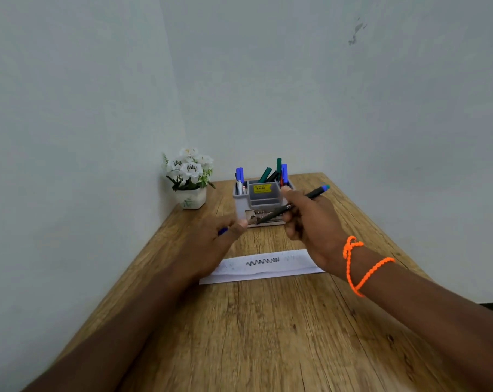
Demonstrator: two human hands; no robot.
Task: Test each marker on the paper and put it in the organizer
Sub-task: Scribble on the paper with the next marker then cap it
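Note:
My right hand (307, 222) grips a dark marker (313, 193) with a blue end, held slanted just in front of the grey organizer (263, 198). My left hand (217, 236) pinches the marker's lower end; a blue cap (223, 231) pokes out from under its fingers. The organizer stands at the table's far end and holds several blue, green and black markers upright or leaning. A white paper strip (262, 267) lies on the table below my hands, with a dark zigzag scribble on it.
A small white pot of white artificial flowers (190, 176) sits in the far left corner next to the wall. The wooden table (253, 335) stretches toward me. An orange cord is tied round my right wrist.

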